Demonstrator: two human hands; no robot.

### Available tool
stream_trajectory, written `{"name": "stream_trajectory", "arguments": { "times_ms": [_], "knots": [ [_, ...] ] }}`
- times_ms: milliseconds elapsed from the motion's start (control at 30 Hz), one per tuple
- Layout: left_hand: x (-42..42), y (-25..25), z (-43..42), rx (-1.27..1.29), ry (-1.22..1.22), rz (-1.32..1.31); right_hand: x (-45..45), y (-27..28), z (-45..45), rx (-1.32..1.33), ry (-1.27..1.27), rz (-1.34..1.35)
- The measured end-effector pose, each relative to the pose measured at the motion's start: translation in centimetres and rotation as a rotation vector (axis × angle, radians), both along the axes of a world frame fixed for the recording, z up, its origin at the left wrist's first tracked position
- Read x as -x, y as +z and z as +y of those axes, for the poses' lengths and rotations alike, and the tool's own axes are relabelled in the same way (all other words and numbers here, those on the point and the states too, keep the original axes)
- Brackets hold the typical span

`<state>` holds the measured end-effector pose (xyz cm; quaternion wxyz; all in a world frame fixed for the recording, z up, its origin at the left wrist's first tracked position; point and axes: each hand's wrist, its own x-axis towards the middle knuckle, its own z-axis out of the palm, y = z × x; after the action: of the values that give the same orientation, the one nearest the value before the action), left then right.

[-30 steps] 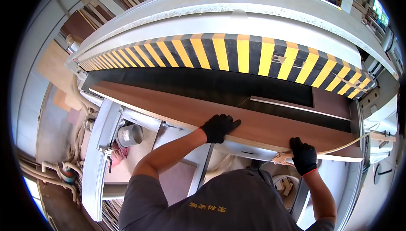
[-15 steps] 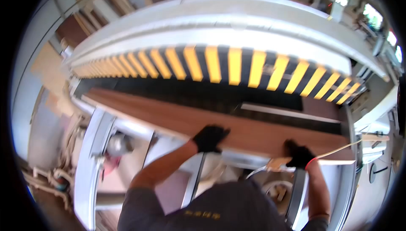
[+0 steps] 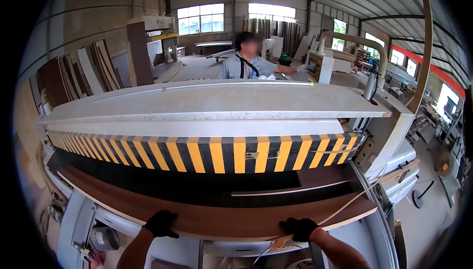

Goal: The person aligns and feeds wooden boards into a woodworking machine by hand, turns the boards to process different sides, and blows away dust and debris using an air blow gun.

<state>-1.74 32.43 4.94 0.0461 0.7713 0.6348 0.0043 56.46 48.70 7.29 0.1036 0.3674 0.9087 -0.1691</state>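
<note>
A long brown board (image 3: 221, 220) lies along the near edge of a machine bed, under a guard bar with yellow and black stripes (image 3: 212, 155). My left hand (image 3: 161, 223), in a black glove, rests on the board's near edge left of centre, fingers apart. On the right, my gloved right hand (image 3: 299, 228) lies over the same edge with its fingers spread. Just below it hangs a tan object (image 3: 283, 243), and a pale cord (image 3: 347, 204) runs across the board there. Behind the board lies a thin light-edged strip (image 3: 290, 189).
A person (image 3: 249, 60) stands behind the machine, one arm stretched toward a control box (image 3: 320, 67). Boards (image 3: 81, 72) lean against the left wall. A grey bucket (image 3: 104, 238) is below at the left. A machine column (image 3: 389, 126) rises at the right.
The view has tilted up, bringing the room and the person behind the machine into sight. Both hands stay at the board's near edge.
</note>
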Motion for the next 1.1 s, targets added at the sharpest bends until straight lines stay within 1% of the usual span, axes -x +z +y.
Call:
{"name": "stream_trajectory", "arguments": {
  "times_ms": [67,100,300,400,467,500,567,667,700,767,800,900,933,967,1000,1067,1100],
  "knots": [
    [-1.1,1.3,0.2,0.188,0.108,0.165,0.2,0.4,-0.3,-0.021,0.002,-0.022],
    [-1.4,1.6,0.0,0.186,0.105,0.164,0.3,0.5,-0.5,-0.038,0.004,-0.04],
    [-1.7,2.0,-1.4,0.109,0.085,0.199,-0.3,0.4,-2.4,-0.052,-0.023,-0.065],
    [-2.2,1.6,-2.7,0.11,0.112,0.155,-0.8,0.7,-4.8,-0.063,-0.024,-0.055],
    [-2.8,1.2,-3.5,-0.005,0.12,0.193,-1.2,-0.3,-6.2,-0.099,-0.034,-0.032],
    [-3.3,1.3,-3.8,-0.004,0.114,0.191,-1.3,-0.5,-6.8,-0.102,-0.061,-0.015],
    [-4.4,1.2,-4.4,-0.015,0.204,0.174,-1.9,-2.2,-7.7,-0.158,-0.081,-0.012],
    [-4.2,-0.3,-5.5,-0.046,0.211,0.138,-2.6,-2.9,-7.6,-0.164,-0.052,-0.011],
    [-4.4,-0.2,-6.2,-0.037,0.212,0.136,-2.8,-3.1,-7.9,-0.156,-0.05,-0.015],
    [-5.1,0.2,-7.0,-0.13,0.225,0.076,-3.3,-3.1,-8.1,-0.184,-0.057,0.034],
    [-5.4,0.2,-7.2,-0.129,0.225,0.074,-3.4,-2.8,-8.2,-0.183,-0.057,0.032],
    [-5.3,-0.7,-8.4,-0.095,0.251,0.099,-3.1,-1.1,-8.6,-0.145,-0.061,0.022],
    [-4.8,-1.9,-8.6,-0.17,0.211,0.087,-2.9,-0.4,-8.4,-0.1,-0.07,-0.016],
    [-4.8,-1.7,-8.8,-0.248,0.169,0.075,-2.8,0.0,-8.5,-0.056,-0.082,-0.052],
    [-4.8,-1.4,-8.9,-0.249,0.17,0.074,-3.5,-0.3,-8.0,-0.057,-0.081,-0.053],
    [-4.6,-0.1,-8.7,-0.29,0.1,0.009,-5.4,-1.2,-6.5,-0.029,0.05,0.217],
    [-3.9,-0.5,-8.1,-0.292,0.103,0.007,-5.1,1.1,-6.5,0.146,-0.088,0.235]
  ]
}}
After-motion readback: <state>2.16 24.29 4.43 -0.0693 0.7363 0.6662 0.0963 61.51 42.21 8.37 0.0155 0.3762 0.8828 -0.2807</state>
